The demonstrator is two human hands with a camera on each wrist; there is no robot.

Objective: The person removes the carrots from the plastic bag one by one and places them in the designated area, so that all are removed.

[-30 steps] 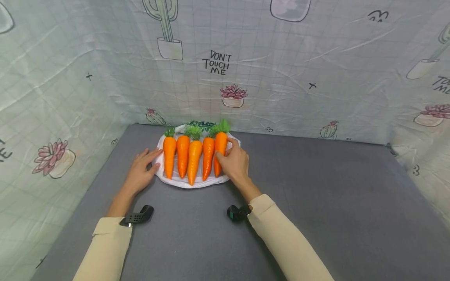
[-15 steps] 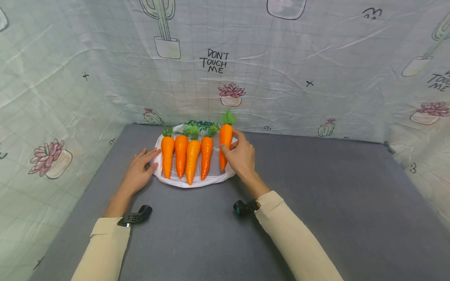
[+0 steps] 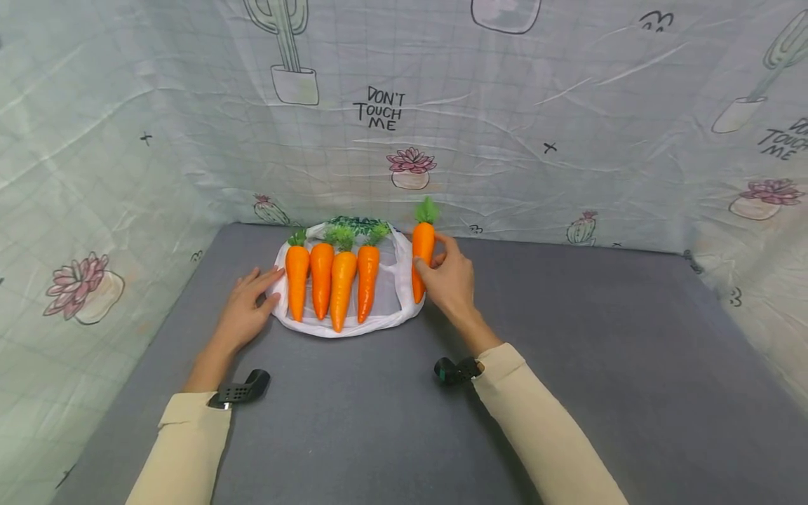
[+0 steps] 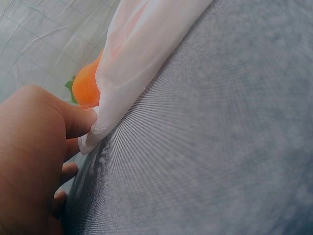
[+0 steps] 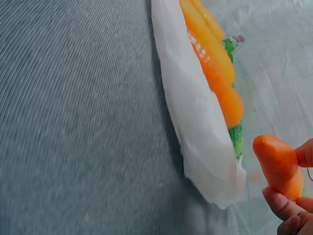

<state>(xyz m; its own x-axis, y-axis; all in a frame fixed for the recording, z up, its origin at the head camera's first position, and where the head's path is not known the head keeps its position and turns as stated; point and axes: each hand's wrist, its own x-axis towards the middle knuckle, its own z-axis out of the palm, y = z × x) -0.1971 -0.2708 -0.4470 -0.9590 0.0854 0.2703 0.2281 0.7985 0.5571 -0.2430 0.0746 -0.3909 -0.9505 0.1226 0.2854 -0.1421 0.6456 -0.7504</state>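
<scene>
My right hand [image 3: 453, 278] grips an orange carrot [image 3: 423, 245] with a green leafy top between thumb and fingers, above the right rim of a white cloth bag [image 3: 315, 328]. In the right wrist view the same carrot [image 5: 274, 161] shows its rounded tip, apart from the bag [image 5: 188, 98]. Several more carrots [image 3: 343, 284] lie side by side in the bag, tops toward the back wall. My left hand [image 3: 243, 314] rests at the bag's left edge, thumb and index finger apart. In the left wrist view its thumb [image 4: 80, 120] touches the white fabric [image 4: 142, 54].
A dark grey tabletop [image 3: 568, 379] stretches around the bag and far to the right. Behind it hangs a pale cloth [image 3: 492, 140] printed with cacti, and similar cloth closes off both sides. Dark devices are strapped at the left wrist [image 3: 243, 389] and right wrist [image 3: 456, 370].
My right hand has lifted the rightmost carrot out of the row and carried it right, to the bag's right rim. The left hand stays at the left edge. The view has shifted slightly.
</scene>
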